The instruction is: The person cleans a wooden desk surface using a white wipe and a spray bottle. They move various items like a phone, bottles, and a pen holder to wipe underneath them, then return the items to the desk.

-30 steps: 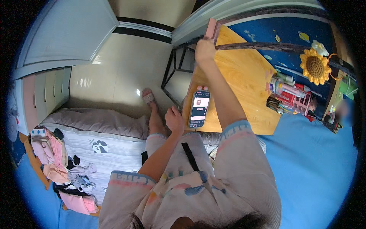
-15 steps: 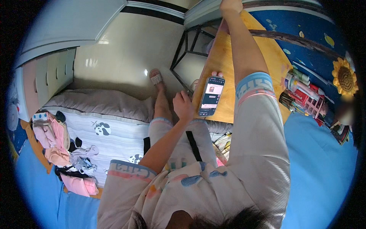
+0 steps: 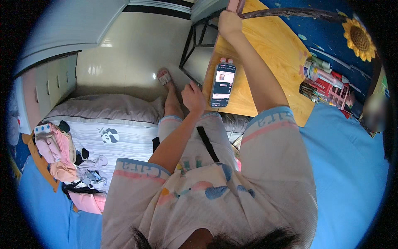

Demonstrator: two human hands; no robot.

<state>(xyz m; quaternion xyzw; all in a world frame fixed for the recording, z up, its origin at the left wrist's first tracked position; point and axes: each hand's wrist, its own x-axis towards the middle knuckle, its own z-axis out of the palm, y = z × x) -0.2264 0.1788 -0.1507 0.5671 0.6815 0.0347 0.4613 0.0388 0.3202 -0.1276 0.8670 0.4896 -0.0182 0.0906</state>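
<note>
My right hand (image 3: 230, 25) is closed at the far left edge of the wooden desk (image 3: 265, 45). A pink, straight-edged object (image 3: 235, 6) sticks out beyond its fist, cut off by the top of the view; its kind does not show. My left hand (image 3: 194, 98) hangs with curled fingers just left of the desk's near corner, above my lap. Whatever its fingers may hold is hidden. Between the two hands a smartphone (image 3: 222, 87) with a lit screen lies on the desk, and two small pink balls (image 3: 226, 60) show at its far end.
A dark curved bar (image 3: 290, 13) crosses the desk's far side. Pens and a pink basket (image 3: 338, 96) sit at the right, below a crocheted sunflower (image 3: 359, 39). Folded clothes (image 3: 62, 145) lie at the left on a bed with a panda-print sheet (image 3: 128, 143).
My right hand has come nearer and to the left along the desk edge, and the pink object now shows beyond it. The whole view has shifted a little. My left hand stays curled.
</note>
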